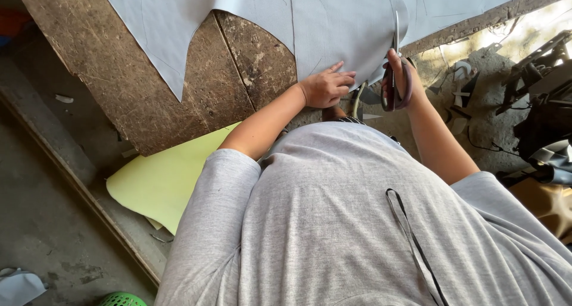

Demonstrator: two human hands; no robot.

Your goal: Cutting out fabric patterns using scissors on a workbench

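A large sheet of pale grey material [333,20] with drawn outlines lies on a worn brown wooden table [155,86]. My left hand [326,87] presses flat on the sheet's near edge. My right hand [400,78] grips the dark handles of a pair of scissors [394,56]. The blades point away from me and run into the sheet just right of my left hand. Part of the sheet's near edge is cut into pointed shapes.
A yellow sheet [173,178] lies below the table's near edge on a ledge. Dark scraps and machine parts [536,103] crowd the floor at right. A green basket [122,299] and a pale scrap [18,285] sit on the concrete floor at bottom left.
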